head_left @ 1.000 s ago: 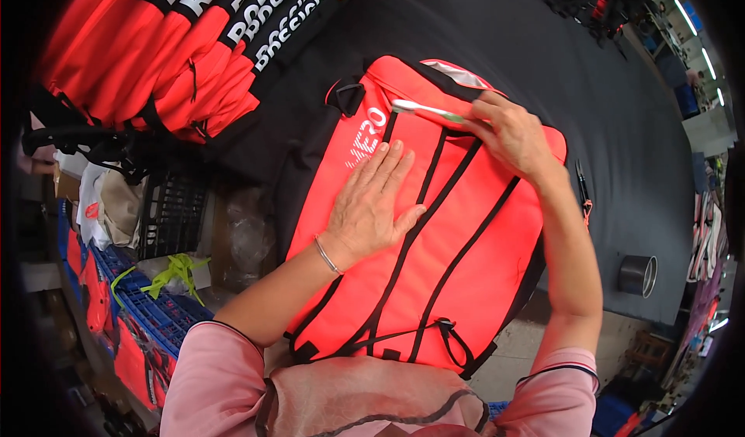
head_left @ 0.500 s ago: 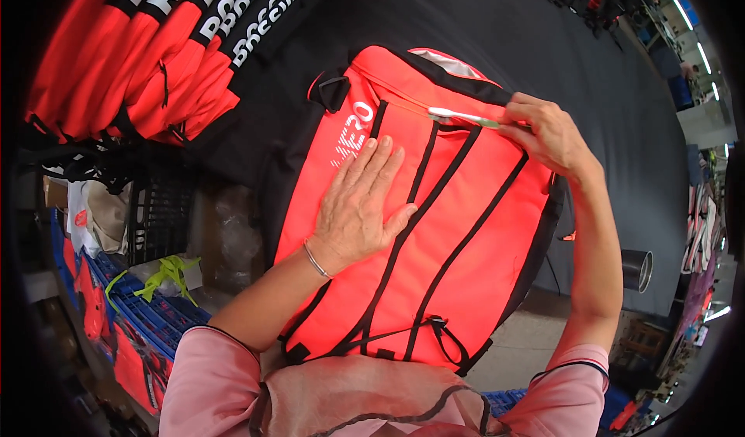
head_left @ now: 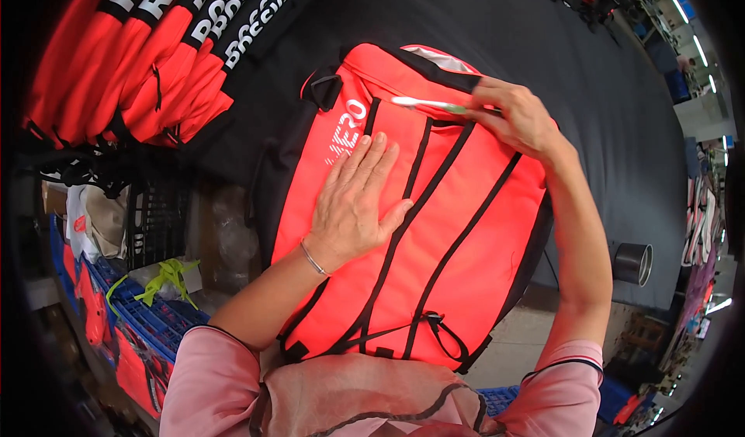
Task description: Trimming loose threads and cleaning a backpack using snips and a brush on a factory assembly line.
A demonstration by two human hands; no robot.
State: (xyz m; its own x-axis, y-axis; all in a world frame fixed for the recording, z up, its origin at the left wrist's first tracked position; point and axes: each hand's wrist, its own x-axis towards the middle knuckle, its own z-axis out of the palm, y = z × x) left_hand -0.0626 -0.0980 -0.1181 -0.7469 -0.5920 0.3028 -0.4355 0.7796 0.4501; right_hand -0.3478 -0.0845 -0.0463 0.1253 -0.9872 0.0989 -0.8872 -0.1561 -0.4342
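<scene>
A bright red backpack (head_left: 473,258) with black cords and trim lies in front of me, its upper end away from me. My left hand (head_left: 353,196) rests flat on its upper left part, fingers stretched out, just below a white printed mark. In my right hand (head_left: 512,119), slightly blurred, is a toothbrush (head_left: 415,103) with a white head end and a green handle. Its head is over the red fabric by the seam near the top of the backpack. The fingers hide the rest of the handle.
A pile of red bags with black bands (head_left: 147,72) lies at the upper left. Below it are a black plastic crate (head_left: 157,220) and a blue crate (head_left: 159,320). A metal cylinder (head_left: 632,264) stands at the right edge of the dark tabletop (head_left: 613,181).
My right hand has moved left with the toothbrush, whose head has slid along the seam. The backpack has shifted slightly left, with my left hand still flat on it.
</scene>
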